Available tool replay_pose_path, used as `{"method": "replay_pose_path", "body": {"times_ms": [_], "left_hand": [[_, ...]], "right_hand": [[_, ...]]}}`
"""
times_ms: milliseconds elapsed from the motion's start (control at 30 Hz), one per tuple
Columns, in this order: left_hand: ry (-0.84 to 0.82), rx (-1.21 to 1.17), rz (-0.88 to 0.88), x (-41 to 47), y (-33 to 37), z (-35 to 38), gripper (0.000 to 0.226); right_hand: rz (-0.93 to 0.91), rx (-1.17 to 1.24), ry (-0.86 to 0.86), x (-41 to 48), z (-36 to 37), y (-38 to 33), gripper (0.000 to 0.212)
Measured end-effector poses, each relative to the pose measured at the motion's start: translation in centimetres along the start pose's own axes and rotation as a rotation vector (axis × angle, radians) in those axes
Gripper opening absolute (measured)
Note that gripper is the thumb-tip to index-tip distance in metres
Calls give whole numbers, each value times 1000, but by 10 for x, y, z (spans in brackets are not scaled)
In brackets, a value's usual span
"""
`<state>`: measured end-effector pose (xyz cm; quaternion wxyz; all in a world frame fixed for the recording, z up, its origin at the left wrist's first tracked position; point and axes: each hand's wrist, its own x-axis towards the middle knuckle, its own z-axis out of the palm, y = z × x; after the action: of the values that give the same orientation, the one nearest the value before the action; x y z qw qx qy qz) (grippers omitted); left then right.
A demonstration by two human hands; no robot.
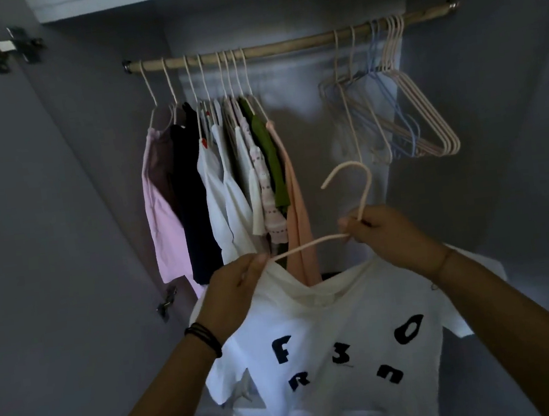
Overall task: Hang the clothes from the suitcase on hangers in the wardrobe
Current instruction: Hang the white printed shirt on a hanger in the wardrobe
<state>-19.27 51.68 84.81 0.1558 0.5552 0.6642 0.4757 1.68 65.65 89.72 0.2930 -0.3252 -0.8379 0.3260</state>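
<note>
right hand (389, 234) grips hanger (366, 194) neck; left hand (237, 280) pinches shirt (332, 338) shoulder. shirt looks light, limp; likely best carried by hanger.

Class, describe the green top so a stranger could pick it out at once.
Follow the wooden rail to the clothes bunched at its left. The green top hangs second from their right end, the only green one, beside a peach garment.

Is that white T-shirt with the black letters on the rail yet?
No, off the rail. The hanger is below it, hook free, gripped by the right hand; the left hand pinches the T-shirt at its shoulder.
</note>
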Motion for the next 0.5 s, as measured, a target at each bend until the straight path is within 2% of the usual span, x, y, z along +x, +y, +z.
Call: {"method": "replay_pose_path", "body": {"times_ms": [100, 200, 300, 400, 500], "left_hand": [[-90, 198, 162, 2, -5, -15, 18], [-48, 269, 229, 5, -9, -22, 15], [9, 285, 272, 7, -12, -32, 11], [47, 299, 286, 10, -15, -39, 18], [66, 282, 305, 11, -15, -43, 41]], "right_hand": [[-30, 60, -34, -3, 0, 1, 38], [-51, 138, -91, -10, -4, 4, 31], [-3, 188, -97, -21, -20, 16, 38], [211, 129, -130, -37, -34, 39, 27], [357, 176, -132, -49, -37, 56, 30]]}}
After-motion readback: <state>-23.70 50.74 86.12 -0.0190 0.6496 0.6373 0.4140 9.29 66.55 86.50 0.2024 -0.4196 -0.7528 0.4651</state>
